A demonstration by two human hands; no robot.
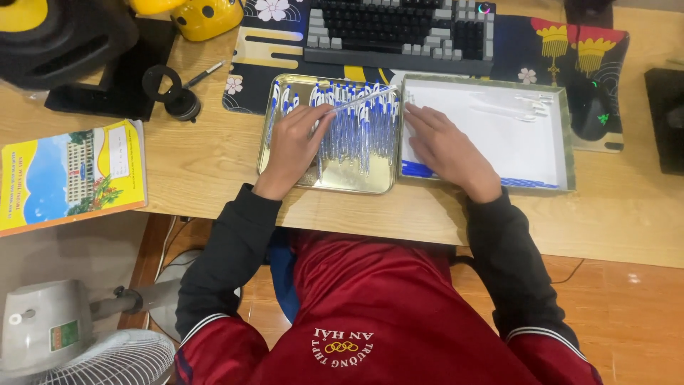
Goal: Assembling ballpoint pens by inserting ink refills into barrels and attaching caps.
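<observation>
The left hand [298, 146] is curled, its fingertips pinching one clear-barrelled ballpoint pen [362, 99] that slants up and away from it, over the heap of blue-and-white pens [356, 128]. That heap lies just beyond and beside the knuckles in a shiny metal tray [342, 182], which the heel of the hand overlaps at its near edge. The right hand [445, 146] rests flat with fingers loosely extended and close together, holding nothing; its fingertips touch the left rim of a shallow white-lined box [541, 142] right next to the tray. A few white pen parts [531, 107] lie at the far corner of that box, well away from the fingers, and some blue pens [417, 170] show just under the palm. Both trays sit on the wooden worktop [206, 157]. Beyond the hands lie a patterned desk mat [271, 50] and a keyboard [399, 32]. Far to the left of the left hand lies a yellow booklet [71, 175].
</observation>
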